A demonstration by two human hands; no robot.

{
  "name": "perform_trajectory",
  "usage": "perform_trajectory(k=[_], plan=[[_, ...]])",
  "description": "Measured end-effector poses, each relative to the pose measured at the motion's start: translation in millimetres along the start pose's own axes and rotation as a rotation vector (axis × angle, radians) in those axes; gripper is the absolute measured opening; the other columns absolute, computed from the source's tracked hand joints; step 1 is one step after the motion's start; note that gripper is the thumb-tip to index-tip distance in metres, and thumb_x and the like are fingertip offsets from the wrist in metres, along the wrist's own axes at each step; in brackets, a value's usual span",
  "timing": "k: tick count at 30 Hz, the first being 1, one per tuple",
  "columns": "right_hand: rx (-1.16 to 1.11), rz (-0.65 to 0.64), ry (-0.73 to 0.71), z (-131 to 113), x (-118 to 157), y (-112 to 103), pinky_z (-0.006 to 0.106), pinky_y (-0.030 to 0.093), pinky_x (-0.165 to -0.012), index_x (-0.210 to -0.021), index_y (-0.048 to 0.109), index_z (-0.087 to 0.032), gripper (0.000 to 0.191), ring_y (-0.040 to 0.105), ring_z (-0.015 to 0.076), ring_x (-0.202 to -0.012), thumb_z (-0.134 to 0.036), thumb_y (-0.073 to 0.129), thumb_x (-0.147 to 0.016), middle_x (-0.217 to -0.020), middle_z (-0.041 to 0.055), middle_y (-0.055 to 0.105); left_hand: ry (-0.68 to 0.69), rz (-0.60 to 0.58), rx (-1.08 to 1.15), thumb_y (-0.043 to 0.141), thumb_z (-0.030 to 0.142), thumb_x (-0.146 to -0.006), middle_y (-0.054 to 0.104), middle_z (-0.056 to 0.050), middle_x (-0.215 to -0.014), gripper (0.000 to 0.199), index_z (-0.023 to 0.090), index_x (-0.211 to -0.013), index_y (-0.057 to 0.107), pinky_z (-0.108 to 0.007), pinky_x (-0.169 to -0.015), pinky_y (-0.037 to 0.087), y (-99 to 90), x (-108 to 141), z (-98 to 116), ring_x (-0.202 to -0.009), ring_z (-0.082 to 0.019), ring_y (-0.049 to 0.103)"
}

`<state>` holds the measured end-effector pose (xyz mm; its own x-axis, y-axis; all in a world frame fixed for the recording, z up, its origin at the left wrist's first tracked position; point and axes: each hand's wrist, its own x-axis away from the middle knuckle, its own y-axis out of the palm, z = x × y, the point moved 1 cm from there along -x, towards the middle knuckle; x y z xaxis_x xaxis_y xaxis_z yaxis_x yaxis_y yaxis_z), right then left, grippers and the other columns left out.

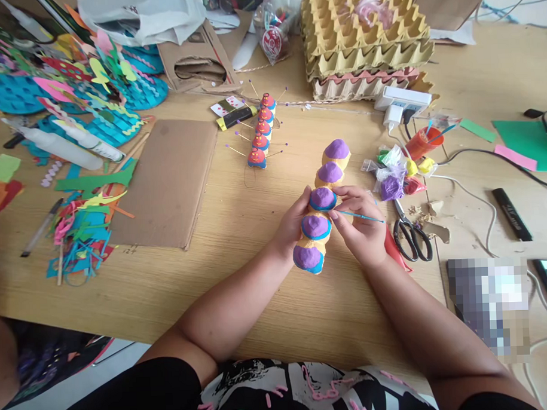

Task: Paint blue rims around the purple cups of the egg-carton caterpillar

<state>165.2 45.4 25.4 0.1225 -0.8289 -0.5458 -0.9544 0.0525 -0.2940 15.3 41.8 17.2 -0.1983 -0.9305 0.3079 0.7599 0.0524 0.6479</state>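
A strip of egg-carton bumps (316, 227) has purple tops over a yellow-orange base. Blue rims circle the three bumps nearest me, while the two far ones show none. My left hand (294, 225) grips the strip's left side near the middle, its thumb along the edge. In my right hand (361, 226) a thin blue stick (361, 216) is pinched, its tip at the blue rim of the middle bump. Farther off stands a finished-looking strip of red and blue bumps (262, 130) with faces and purple-tipped sticks.
Egg trays (366, 40) are stacked at the back. To the right are a red cup (425, 142), bagged clay (391, 174), scissors (411, 233) and a power strip (403, 99). Cardboard (165, 182), paper scraps (88, 226) and glue bottles (58, 144) lie left.
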Motion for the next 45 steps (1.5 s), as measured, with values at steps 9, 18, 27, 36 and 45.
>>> perform_trajectory(k=[9,18,27,36,45], plan=[[0.001,0.001,-0.016,-1,0,2,0.051,0.061,-0.103,-0.09,0.074,-0.028,0.013,0.075,0.027,-0.119,-0.036,0.083,-0.095,-0.123,0.0051,0.079,-0.059,0.024,0.124,0.075,0.072,-0.089,0.08,-0.004,-0.093,0.042,0.03,-0.094,0.079,-0.036,-0.079,0.06,3.9,3,0,-0.094,-0.026,0.077],[0.104,0.036,-0.112,-1,0,3,0.048,0.062,-0.098,-0.093,0.072,-0.028,0.011,0.079,0.0262,-0.111,-0.028,0.083,-0.094,-0.119,0.0047,0.082,-0.099,-0.018,0.219,0.077,0.063,-0.092,0.079,-0.001,-0.091,0.034,0.029,-0.095,0.081,-0.03,-0.071,0.053,1.6,2,-3,-0.077,-0.017,0.071],[0.033,-0.002,-0.095,1,-2,-1,0.05,0.062,-0.102,-0.092,0.071,-0.028,0.011,0.078,0.0278,-0.119,-0.032,0.081,-0.096,-0.126,0.0058,0.082,0.036,0.043,0.195,0.08,0.057,-0.093,0.074,0.001,-0.082,0.032,0.025,-0.089,0.078,-0.024,-0.07,0.053,4.7,2,1,-0.073,-0.012,0.066],[0.043,-0.019,-0.129,2,-4,-2,0.048,0.063,-0.097,-0.094,0.072,-0.028,0.01,0.078,0.0263,-0.113,-0.029,0.082,-0.095,-0.122,0.0058,0.081,0.143,0.069,0.08,0.084,0.059,-0.089,0.078,-0.002,-0.083,0.04,0.019,-0.089,0.08,-0.021,-0.073,0.057,9.8,8,7,-0.076,-0.011,0.073],[0.094,0.004,-0.167,3,-3,0,0.046,0.065,-0.093,-0.093,0.07,-0.028,0.012,0.08,0.0248,-0.109,-0.026,0.082,-0.095,-0.119,0.0049,0.082,0.137,0.134,0.025,0.083,0.063,-0.088,0.08,-0.004,-0.086,0.045,0.019,-0.089,0.08,-0.024,-0.076,0.059,11.2,8,6,-0.078,-0.014,0.076]])
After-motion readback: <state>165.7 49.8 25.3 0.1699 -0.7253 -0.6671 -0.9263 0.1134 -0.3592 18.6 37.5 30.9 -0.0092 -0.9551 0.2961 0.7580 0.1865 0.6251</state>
